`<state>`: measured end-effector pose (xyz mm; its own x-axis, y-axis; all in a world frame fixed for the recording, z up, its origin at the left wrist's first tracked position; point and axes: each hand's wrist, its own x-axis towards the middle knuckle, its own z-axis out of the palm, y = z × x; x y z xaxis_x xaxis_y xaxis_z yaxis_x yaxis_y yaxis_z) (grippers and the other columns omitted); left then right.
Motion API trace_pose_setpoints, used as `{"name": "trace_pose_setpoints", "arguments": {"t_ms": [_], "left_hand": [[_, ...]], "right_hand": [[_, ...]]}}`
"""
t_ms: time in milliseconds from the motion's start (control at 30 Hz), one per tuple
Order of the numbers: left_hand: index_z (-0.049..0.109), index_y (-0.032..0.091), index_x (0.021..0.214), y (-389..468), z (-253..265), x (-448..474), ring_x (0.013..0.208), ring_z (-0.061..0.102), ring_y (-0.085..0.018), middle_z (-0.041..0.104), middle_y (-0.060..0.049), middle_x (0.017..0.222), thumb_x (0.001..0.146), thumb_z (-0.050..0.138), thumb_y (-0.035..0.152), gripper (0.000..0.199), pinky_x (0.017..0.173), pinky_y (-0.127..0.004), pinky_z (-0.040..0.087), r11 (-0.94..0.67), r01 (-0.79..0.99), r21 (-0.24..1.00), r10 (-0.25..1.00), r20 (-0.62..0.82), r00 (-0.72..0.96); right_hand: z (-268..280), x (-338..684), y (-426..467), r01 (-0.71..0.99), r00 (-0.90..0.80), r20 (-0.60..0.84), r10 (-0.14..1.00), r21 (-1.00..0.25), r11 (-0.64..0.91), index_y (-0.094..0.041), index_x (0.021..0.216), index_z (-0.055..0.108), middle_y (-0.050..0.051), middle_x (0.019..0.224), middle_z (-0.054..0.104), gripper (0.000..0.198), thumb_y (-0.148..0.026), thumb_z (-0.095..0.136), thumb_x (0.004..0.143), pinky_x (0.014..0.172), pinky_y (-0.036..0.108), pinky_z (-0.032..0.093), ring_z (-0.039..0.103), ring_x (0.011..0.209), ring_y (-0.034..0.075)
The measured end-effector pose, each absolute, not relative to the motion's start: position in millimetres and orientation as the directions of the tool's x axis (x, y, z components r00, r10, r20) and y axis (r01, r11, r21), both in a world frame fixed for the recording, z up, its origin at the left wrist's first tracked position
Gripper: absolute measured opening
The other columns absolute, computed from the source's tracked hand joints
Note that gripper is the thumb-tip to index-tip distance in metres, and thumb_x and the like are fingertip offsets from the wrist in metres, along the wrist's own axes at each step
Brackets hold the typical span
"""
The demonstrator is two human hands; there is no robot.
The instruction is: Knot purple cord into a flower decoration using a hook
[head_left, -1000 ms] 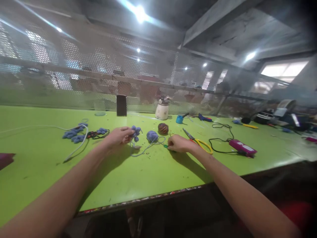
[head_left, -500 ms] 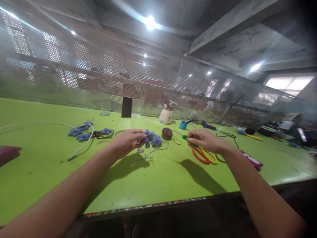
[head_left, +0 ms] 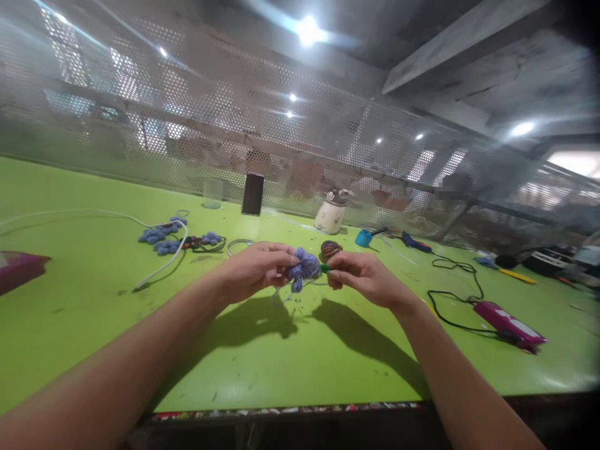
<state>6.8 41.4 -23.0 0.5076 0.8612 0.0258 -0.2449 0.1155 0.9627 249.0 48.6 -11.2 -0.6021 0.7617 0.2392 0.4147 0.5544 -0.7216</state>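
Note:
My left hand [head_left: 262, 269] pinches a lumpy violet-blue crocheted yarn piece [head_left: 307, 264] above the green table. Loose pale yarn hangs beneath the piece. Between the thumb and fingers of my right hand [head_left: 363, 275] is a green-handled crochet hook [head_left: 324, 267], its front end against the right side of the yarn piece. The tip of the hook is hidden by the yarn. Just behind my right hand sits a dark multicoloured yarn ball [head_left: 330, 250], partly covered by the fingers.
More blue crocheted pieces [head_left: 164, 237] lie at left beside a white cable [head_left: 162, 272]. Behind stand a dark phone [head_left: 253, 194], a clear cup [head_left: 212, 194] and a cream bottle [head_left: 330, 215]. Rightward are a blue container [head_left: 363, 237], a glue gun [head_left: 415, 242] and a magenta box [head_left: 509, 322].
My right hand has moved left, bringing the crochet hook from apart to against the yarn piece. The yarn piece has turned in my left hand. The camera view has shifted slightly.

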Motion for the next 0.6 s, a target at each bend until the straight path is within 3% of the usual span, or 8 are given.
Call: {"name": "trace_pose_setpoints", "arguments": {"t_ms": [600], "left_hand": [[0.065,0.010,0.072,40,-26,9,0.056,0.043,-0.007,0.054,0.001,0.064,0.073,0.067,0.018,0.008,0.056,-0.023,0.035,0.137,-0.306,0.942,0.813,0.069,0.578]], "right_hand": [[-29,254,48,0.282,-0.450,0.375,0.810,-0.801,0.527,-0.019,0.087,0.073,0.004,0.075,0.069,0.018,-0.031,0.073,0.073,0.066,0.032,0.057,0.066,0.068,0.016]]}}
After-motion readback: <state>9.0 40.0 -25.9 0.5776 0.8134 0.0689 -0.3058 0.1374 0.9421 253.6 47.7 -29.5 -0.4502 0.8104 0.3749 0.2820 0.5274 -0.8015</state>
